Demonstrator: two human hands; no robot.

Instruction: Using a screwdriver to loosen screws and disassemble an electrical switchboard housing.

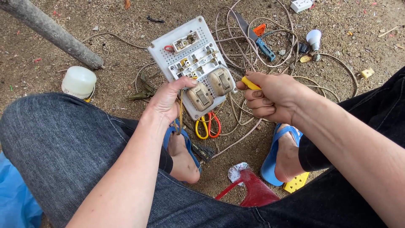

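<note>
My left hand grips the lower left edge of a white perforated electrical board, holding it tilted above the ground. The board carries two beige switches and small terminal blocks with short red and yellow wires. A thin yellow wire runs down from the board past my left palm. My right hand is closed on a yellow-handled tool, its tip at the board's right edge beside the switches.
Tangled beige cable lies on the dirt behind the board. Around it are a blue-handled knife, a white bulb, a white socket, yellow-and-red pliers handles, a white jar, a grey pole, a red stool.
</note>
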